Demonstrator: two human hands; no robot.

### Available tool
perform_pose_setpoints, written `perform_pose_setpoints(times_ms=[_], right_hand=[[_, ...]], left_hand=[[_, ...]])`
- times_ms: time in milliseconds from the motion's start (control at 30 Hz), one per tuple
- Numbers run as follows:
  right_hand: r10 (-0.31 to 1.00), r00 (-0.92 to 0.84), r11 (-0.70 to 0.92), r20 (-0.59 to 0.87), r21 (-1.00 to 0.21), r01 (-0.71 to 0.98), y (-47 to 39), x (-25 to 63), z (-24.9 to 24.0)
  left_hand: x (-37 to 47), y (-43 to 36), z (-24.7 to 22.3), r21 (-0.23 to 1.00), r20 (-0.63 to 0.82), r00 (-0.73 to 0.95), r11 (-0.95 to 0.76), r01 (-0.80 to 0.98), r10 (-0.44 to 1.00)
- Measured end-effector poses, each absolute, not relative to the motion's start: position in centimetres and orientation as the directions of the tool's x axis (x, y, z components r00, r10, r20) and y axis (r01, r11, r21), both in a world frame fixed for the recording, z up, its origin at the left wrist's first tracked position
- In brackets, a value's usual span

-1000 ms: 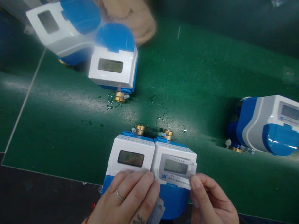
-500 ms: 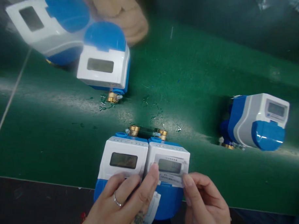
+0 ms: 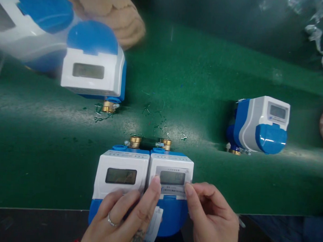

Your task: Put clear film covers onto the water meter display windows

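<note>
Two blue-and-white meters stand side by side at the near table edge, brass threaded ends pointing away. On the right meter, a silver-grey label with a window surrounds the display. My right hand pinches the label's lower right edge between thumb and index finger. My left hand, wearing a ring, lies over the left meter, its index fingertip pressed on the label's left side. A white printed strip sticks out from beneath my left hand; how it is held is hidden.
Another meter stands upper left, beside a blurred meter and a blurred tan, creased shape. A labelled meter lies at right on the green table. Crumpled clear plastic lies at the far right.
The view has shifted, so the meters appear farther left. The label looks straighter around the display, both hands still on it. A rounded, skin-toned shape has appeared at the right edge.
</note>
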State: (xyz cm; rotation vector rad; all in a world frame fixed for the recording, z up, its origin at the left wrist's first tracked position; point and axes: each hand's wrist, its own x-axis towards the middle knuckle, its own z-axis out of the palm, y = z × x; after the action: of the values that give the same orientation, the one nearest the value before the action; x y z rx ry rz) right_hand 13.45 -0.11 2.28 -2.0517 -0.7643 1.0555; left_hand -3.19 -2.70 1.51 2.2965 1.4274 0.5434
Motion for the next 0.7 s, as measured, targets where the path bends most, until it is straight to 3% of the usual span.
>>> perform_pose_setpoints(times_ms=[133,267,433,533,700], right_hand=[[0.764,0.486,-0.590,-0.424,-0.764,0.261,0.0,13.8,2.2],[0.811,0.483,-0.483,-0.332,-0.844,0.232,0.1,14.9,1.3],[0.862,0.106,-0.506,-0.496,-0.826,0.249,1.1,15.2,0.0],[0.862,0.058,-0.485,-0.503,-0.786,0.383,1.7,15.0,-0.6],[0.813,0.165,-0.581,-0.558,-0.796,0.169,0.7,14.3,-0.6]], left_hand=[[-3.3,-2.5,1.5,0.506,0.122,0.437,-0.434,0.745,0.891],[-3.3,-2.3,1.7,0.494,0.117,0.436,-0.434,0.754,0.892],[-3.4,-2.3,1.8,0.438,0.116,0.452,-0.454,0.776,0.885],[-3.4,-2.1,1.8,0.409,0.118,0.467,-0.472,0.781,0.876],[-3.1,-2.4,1.8,0.391,0.206,0.449,-0.494,0.777,0.870]])
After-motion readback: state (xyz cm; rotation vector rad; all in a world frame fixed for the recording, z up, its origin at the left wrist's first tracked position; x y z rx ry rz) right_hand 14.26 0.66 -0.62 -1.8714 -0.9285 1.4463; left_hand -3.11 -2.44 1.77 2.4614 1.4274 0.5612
